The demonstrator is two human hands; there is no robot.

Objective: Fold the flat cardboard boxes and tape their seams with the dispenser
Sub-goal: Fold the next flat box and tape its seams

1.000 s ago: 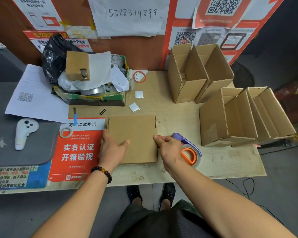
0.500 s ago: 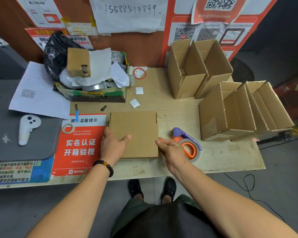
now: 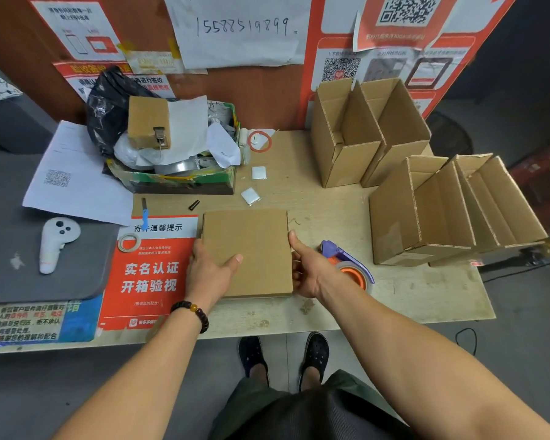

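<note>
At the far left of the desk [image 3: 394, 312] a white controller [image 3: 56, 244] lies on a grey mat [image 3: 19, 281], with a sheet of paper [image 3: 73, 182] beyond it and a cluttered green tray [image 3: 178, 182] further right against the wall. A small roll of tape [image 3: 129, 242] sits on a red notice [image 3: 150, 274] stuck to the desk. Just right of that, the left hand [image 3: 211, 273] grips the left edge of a flat cardboard box [image 3: 251, 249], thumb laid on top and fingers hidden under or behind the edge. The flat box lies near the middle of the desk, close to its near edge. The right hand [image 3: 308, 271] holds the box's right edge, thumb stretched up along the side and fingers curled against the cardboard. Directly right of that hand, and partly hidden by it, lies the orange and purple tape dispenser [image 3: 351, 265]. Further right, two folded boxes [image 3: 369, 134] stand open against the far wall, and three more open boxes [image 3: 451, 214] stand packed together at the right end.
</note>
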